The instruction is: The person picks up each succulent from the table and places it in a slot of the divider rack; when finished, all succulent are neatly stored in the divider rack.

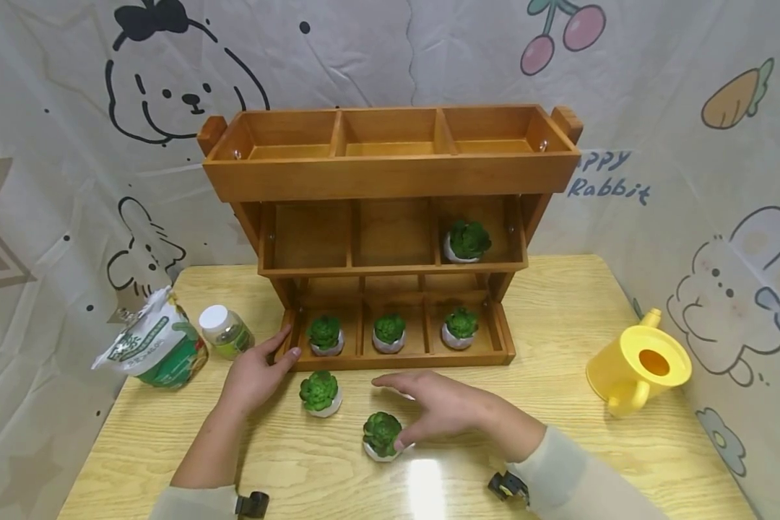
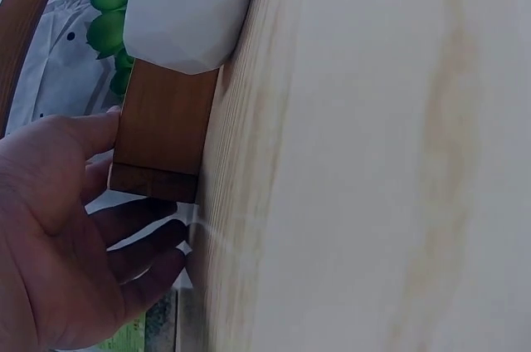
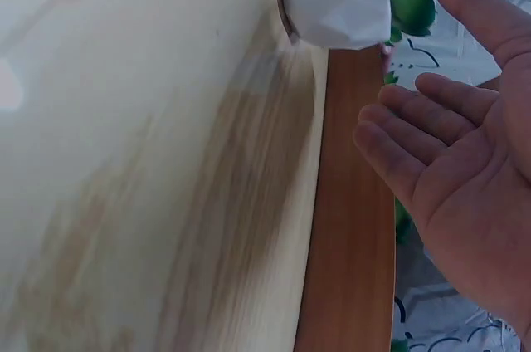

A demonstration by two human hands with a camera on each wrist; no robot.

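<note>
My left hand [image 1: 255, 377] grips the lower left corner of a wooden rack [image 1: 390, 178], thumb over the front board and fingers round the side. In the left wrist view, a potted succulent's white pot [image 2: 191, 12] stands near that corner. My right hand [image 1: 445, 406] hovers with spread fingers around a front potted succulent [image 1: 382, 432]. Its thumb is by the green leaves [image 3: 412, 5] in the right wrist view; whether it touches them I cannot tell. Another potted succulent [image 1: 319, 391] stands on the table to its left.
The rack's bottom tier holds three potted succulents, one per compartment, and its middle tier holds another potted succulent [image 1: 466, 240] at right. A green-and-white bag [image 1: 159, 347] and a white-lidded jar [image 1: 226, 334] stand left. A yellow watering can [image 1: 633, 368] stands right.
</note>
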